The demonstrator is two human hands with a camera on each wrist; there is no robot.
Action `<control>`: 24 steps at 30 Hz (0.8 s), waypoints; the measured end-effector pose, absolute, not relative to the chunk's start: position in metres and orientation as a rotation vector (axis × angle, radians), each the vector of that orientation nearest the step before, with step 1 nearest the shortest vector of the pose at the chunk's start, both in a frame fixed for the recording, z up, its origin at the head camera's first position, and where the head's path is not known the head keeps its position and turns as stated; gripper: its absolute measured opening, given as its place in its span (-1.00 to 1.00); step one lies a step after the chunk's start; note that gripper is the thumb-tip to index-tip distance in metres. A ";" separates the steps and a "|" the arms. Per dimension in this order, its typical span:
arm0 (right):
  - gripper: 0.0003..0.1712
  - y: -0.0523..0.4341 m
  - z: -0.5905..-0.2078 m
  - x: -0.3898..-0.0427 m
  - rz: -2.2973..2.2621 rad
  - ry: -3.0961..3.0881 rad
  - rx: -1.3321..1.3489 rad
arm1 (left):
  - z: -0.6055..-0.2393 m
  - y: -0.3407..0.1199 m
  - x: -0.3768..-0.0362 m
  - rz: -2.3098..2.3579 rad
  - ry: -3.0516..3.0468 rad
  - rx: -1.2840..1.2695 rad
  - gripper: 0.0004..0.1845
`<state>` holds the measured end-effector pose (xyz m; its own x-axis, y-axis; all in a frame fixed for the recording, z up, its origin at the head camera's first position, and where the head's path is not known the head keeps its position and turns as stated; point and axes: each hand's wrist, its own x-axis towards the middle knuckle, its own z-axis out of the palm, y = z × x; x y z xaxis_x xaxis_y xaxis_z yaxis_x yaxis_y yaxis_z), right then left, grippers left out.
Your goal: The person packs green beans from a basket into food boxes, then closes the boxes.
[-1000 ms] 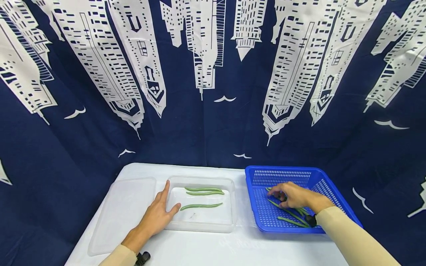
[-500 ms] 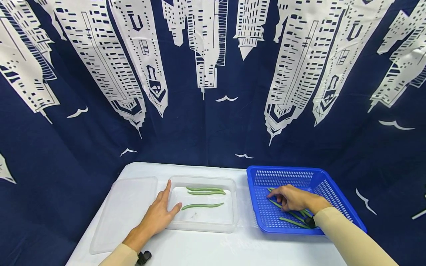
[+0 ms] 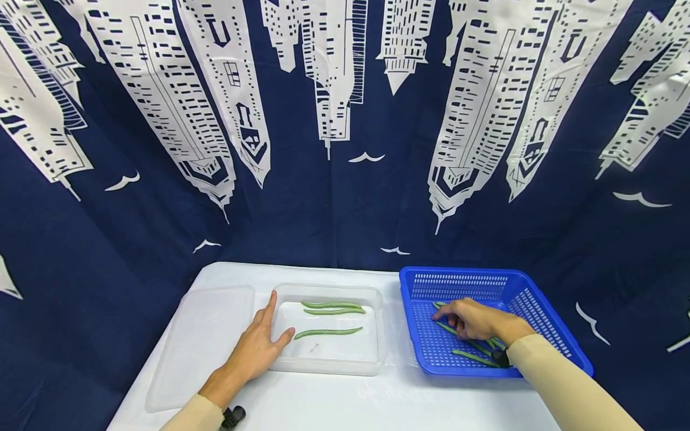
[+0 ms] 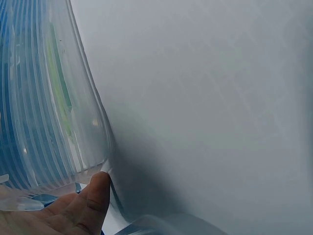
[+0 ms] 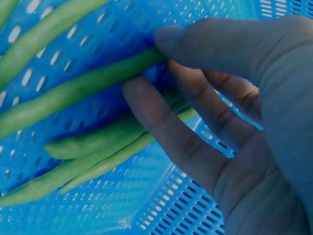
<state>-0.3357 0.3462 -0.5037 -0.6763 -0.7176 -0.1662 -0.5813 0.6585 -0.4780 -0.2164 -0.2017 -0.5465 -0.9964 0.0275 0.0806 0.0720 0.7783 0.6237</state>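
My left hand (image 3: 256, 350) lies along the left side of a clear plastic container (image 3: 323, 366), fingers extended and thumb over its rim. Inside the container are a single green bean (image 3: 329, 332) and two more green beans (image 3: 334, 311) lying close together behind it. In the left wrist view, a fingertip (image 4: 100, 183) touches the container's ribbed wall (image 4: 29, 98). My right hand (image 3: 474, 320) is down in a blue perforated basket (image 3: 458, 272). Its thumb and fingers pinch one end of a green bean (image 5: 78, 88), with several other green beans (image 5: 98, 142) beside it.
A translucent flat lid (image 3: 199, 347) lies on the white table (image 3: 302, 401) left of the container. The basket stands to the right, a short gap from the container. Behind the table hangs a navy cloth (image 3: 302, 209) printed with white buildings and birds.
My right thumb and fingers have drawn closer together inside the basket. The left hand and the beans in the container keep their places, while the head view shifts slightly.
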 end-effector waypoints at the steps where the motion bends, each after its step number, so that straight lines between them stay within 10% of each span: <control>1: -0.21 0.353 -0.512 -0.342 -0.569 2.525 -1.101 | -0.547 -0.202 -0.216 -1.022 -2.897 -0.082 0.11; 24: -0.43 0.339 -0.486 -0.327 -0.538 2.711 -1.073 | -0.546 -0.201 -0.217 -1.021 -2.896 -0.091 0.11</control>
<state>-0.3271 0.3391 -0.4865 -0.7248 -0.6883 -0.0306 -0.6246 0.6751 -0.3926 -0.2171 -0.2009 -0.5455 -0.9959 0.0326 0.0849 0.0786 0.7775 0.6239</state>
